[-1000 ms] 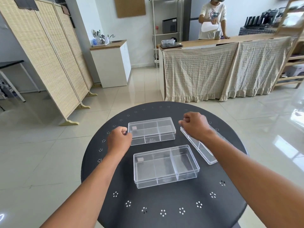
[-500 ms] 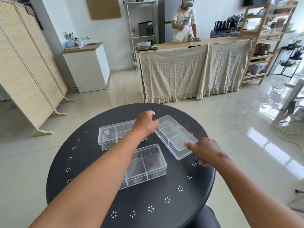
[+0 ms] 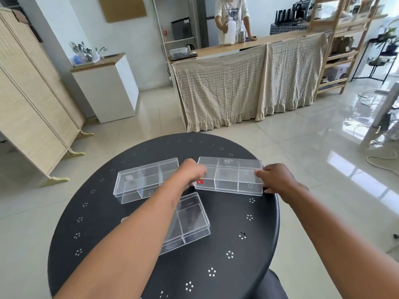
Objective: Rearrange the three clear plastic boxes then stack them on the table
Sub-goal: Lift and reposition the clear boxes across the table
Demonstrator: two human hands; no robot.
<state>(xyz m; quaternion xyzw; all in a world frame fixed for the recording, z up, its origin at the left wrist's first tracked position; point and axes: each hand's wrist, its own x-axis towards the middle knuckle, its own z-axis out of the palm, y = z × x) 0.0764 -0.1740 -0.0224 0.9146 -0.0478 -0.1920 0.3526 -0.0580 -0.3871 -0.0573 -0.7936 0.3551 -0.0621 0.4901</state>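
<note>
Three clear plastic boxes lie on a round black table. The far right box, with a red sticker at its near left corner, lies square to me near the table's right edge. My left hand grips its left end and my right hand grips its right end. A second box sits at the far left, apart from both hands. The third box lies nearer to me, partly hidden under my left forearm.
The table edge runs just right of the held box. Beyond the table stand a folding wicker screen, a white cabinet and a cloth-draped counter where a person stands. Cables lie on the tiled floor at right.
The right box has turned from a diagonal to lie square to me. My left hand moved from its far end to its left end, and my right hand now grips its right end.
</note>
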